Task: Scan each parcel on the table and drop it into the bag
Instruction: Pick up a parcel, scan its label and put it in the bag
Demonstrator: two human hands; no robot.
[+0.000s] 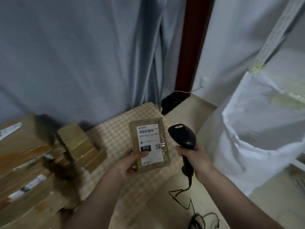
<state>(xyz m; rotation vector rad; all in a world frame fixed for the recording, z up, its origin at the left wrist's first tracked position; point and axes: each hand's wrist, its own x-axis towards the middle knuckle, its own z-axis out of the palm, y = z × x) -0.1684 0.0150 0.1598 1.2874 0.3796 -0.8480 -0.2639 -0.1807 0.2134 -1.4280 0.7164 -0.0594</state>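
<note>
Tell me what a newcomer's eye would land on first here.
First the parcel at centre, label up, held in the left hand. Just right of it, the black scanner gripped by the right hand. Then the white bag standing open at far right, and stacked brown parcels at left.

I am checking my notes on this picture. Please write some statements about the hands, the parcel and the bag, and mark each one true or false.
1. The left hand holds a flat tan parcel with a white label. True.
2. The right hand is empty. False: it grips a black handheld scanner.
3. The held parcel is already inside the large white bag. False: it is above the checked cloth.
4. More tan parcels lie at left. True.
</note>
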